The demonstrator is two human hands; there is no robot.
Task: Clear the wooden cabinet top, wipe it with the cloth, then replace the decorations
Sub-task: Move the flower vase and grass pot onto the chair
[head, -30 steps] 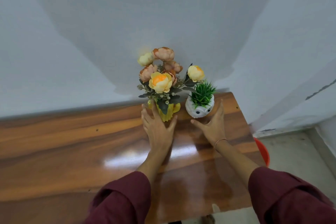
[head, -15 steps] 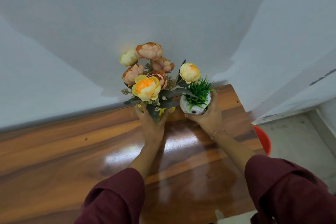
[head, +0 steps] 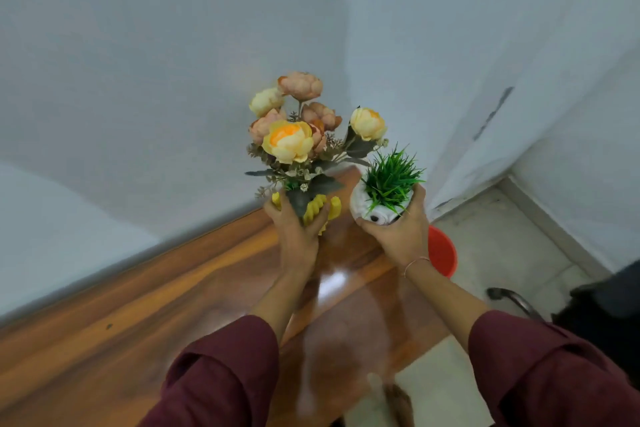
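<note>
vase [head: 313,214], pot [head: 358,205] lifted above cabinet top [head: 138,322] right edge

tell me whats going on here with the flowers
A person is clearing the wooden cabinet top. The left hand grips the yellow vase of flowers and the right hand holds the small white pot of green grass, both held up off the wood. A red bucket sits on the floor past the cabinet's end.
</note>
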